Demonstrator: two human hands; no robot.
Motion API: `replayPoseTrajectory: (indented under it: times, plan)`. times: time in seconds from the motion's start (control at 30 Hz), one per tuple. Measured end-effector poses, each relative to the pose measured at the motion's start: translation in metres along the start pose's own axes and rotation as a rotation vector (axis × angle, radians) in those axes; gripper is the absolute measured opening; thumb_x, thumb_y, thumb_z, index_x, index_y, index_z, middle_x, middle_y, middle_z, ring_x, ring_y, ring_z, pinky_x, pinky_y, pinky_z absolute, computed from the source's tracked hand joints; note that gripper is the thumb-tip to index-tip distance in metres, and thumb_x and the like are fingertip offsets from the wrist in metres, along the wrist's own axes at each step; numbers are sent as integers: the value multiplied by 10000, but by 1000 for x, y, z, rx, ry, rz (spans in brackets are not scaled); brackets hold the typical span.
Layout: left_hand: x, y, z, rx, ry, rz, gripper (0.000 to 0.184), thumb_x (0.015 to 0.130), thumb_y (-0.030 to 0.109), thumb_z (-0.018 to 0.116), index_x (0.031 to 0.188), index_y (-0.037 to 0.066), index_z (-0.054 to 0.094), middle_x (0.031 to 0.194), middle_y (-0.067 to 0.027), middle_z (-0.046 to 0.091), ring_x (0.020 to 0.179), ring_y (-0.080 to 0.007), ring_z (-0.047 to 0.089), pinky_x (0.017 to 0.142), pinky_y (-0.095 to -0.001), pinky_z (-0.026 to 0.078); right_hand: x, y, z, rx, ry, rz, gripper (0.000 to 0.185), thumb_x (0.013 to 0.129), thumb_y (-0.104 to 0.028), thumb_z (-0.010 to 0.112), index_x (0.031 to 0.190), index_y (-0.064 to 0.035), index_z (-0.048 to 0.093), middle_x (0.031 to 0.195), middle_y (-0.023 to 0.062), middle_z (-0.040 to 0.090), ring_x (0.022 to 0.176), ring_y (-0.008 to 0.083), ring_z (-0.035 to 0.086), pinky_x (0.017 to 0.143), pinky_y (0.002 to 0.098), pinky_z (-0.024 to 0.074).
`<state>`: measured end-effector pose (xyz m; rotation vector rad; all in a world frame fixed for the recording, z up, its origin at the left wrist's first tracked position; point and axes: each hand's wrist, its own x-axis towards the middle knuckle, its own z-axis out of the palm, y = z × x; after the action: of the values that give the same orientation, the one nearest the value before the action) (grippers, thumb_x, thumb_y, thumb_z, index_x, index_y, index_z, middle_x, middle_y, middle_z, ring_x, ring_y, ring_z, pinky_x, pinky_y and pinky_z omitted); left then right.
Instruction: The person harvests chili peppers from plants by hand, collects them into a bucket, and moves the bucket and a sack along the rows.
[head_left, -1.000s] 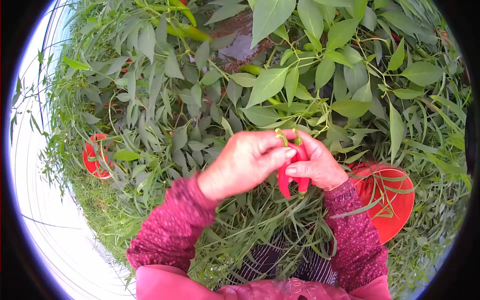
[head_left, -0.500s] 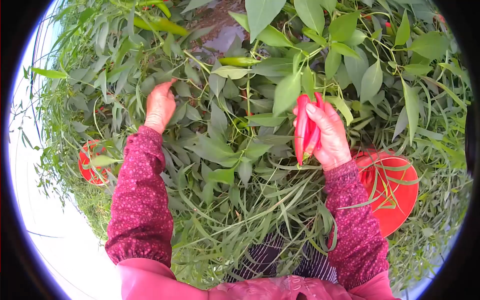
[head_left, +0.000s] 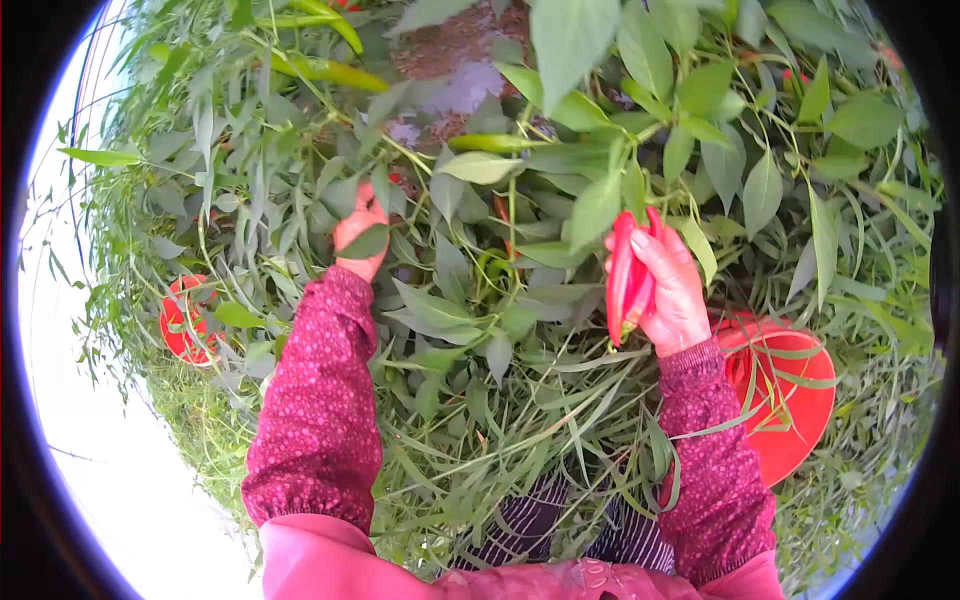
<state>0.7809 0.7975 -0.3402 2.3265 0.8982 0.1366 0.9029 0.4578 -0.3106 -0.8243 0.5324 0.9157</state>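
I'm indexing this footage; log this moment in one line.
left hand: among pepper leaves; right hand: holding red chili peppers; red bucket: beside right sleeve

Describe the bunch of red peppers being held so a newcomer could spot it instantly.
From the pink jacket at the bottom edge, follow the patterned right sleeve upward. Beyond it, the right hand holds the red peppers. Bright red and gripped, they stand out from the green leaves around them.

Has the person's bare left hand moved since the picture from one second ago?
Yes: the bare left hand has moved leftward and up the picture, farther from the round, open red bucket at the right.
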Motion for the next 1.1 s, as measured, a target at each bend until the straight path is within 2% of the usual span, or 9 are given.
replayPoseTrajectory:
  times: [0.23, 0.3, 0.43, 0.53, 0.7, 0.77, 0.87, 0.97, 1.1]
  plan:
    - [-19, 39, -28, 86, -105, -497, 240, 852, 167, 571, 1079, 139, 644, 782, 28, 573, 690, -125, 491, 711, -306, 471, 4, -4, -5, -55, 9, 35, 387, 815, -198, 668, 1128, -71, 480, 910, 95, 616, 766, 178, 612, 687, 302, 519]
    - [-18, 46, -30, -275, -41, -723, 288, 858, 189, 580, 1140, 155, 626, 708, 49, 514, 617, -82, 445, 608, -260, 445, 6, 0, -5, -59, 15, 45, 382, 813, -202, 670, 1122, -73, 484, 907, 94, 617, 760, 177, 612, 671, 300, 519]
    - [-28, 45, -41, -120, -140, -67, 264, 883, 96, 559, 1136, 22, 580, 770, 42, 565, 679, -51, 466, 638, -189, 421, 3, -3, 0, -7, -9, 25, 347, 831, -198, 645, 1119, -73, 496, 911, 96, 622, 718, 184, 617, 620, 297, 526]
    - [-29, 25, -32, -535, -95, -236, 219, 858, 92, 585, 1056, 0, 573, 872, -33, 608, 782, -82, 533, 718, -231, 447, 3, 1, -6, 51, -35, 52, 309, 861, -174, 603, 1141, -90, 502, 909, 101, 622, 720, 202, 621, 604, 332, 537]
    - [-15, -8, -19, -250, -107, -321, 150, 862, 65, 554, 1008, 33, 559, 975, -73, 607, 916, -134, 548, 834, -278, 426, 2, 3, -4, 83, -1, 50, 297, 861, -168, 606, 1133, -96, 513, 915, 103, 624, 716, 203, 623, 599, 335, 540]
    - [-9, -4, -12, -731, 13, -279, 163, 878, 89, 535, 1035, 49, 553, 991, -49, 602, 916, -115, 542, 815, -268, 425, 4, 3, -5, 98, -16, 45, 294, 857, -173, 612, 1126, -99, 518, 917, 103, 626, 716, 202, 624, 602, 334, 541]
    - [-5, -18, -16, -326, 33, -143, 112, 885, 104, 527, 971, 56, 582, 957, -8, 604, 866, -115, 544, 764, -255, 431, 0, 3, -6, 105, 0, 50, 276, 856, -178, 614, 1108, -106, 530, 915, 107, 626, 716, 202, 624, 590, 333, 543]
    - [-8, 16, -16, -548, 172, -187, 109, 890, 82, 513, 927, 16, 591, 830, -2, 601, 749, -117, 544, 702, -249, 436, -6, 1, -8, 144, -13, 55, 285, 859, -180, 609, 1121, -111, 520, 921, 112, 616, 719, 205, 620, 589, 337, 545]
    - [-46, 108, -44, -304, -113, -125, 196, 929, 147, 479, 1025, -4, 558, 677, -2, 542, 589, -75, 481, 543, -215, 403, -22, 2, -12, 292, -84, 150, 323, 866, -184, 594, 1160, -109, 484, 942, 124, 593, 724, 212, 615, 589, 342, 547]
